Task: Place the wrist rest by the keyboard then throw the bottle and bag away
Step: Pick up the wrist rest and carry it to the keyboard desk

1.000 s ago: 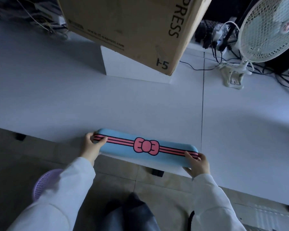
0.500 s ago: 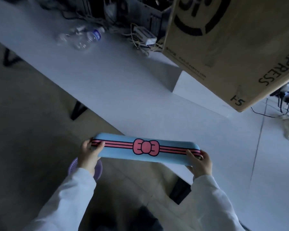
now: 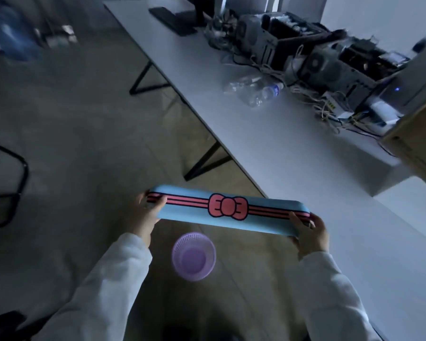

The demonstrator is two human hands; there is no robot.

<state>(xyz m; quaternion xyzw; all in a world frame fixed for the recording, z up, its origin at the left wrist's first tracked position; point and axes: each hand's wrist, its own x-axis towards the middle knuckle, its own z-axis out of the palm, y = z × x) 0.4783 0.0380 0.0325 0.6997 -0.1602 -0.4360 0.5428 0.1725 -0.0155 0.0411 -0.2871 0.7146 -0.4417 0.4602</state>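
While a clear plastic bottle [image 3: 258, 91] lies on the long white table [image 3: 293, 163], left hand [image 3: 146, 214] and right hand [image 3: 309, 232] clasp the ends of a blue, pink-bowed wrist rest [image 3: 228, 209], held above a purple mesh basket [image 3: 194, 256]

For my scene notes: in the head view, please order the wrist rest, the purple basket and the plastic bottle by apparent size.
1. wrist rest, though nearest the camera
2. purple basket
3. plastic bottle, farther away, so its true size is unsure
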